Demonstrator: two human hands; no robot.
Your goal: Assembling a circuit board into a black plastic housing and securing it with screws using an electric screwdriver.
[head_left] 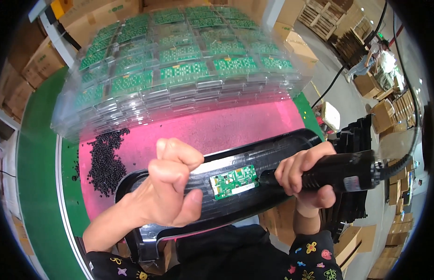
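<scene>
While the right hand (305, 175) gripped the power driver (342, 170) and the left hand (170, 189) curled, contents unclear, the circuit board (232, 181) lay in the black housing (268, 199), likely light, stiff, best held edgewise.

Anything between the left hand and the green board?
Nothing visible stands between the left hand and the green board. The black power driver, in the right hand, has its tip at the board's right end.
</scene>
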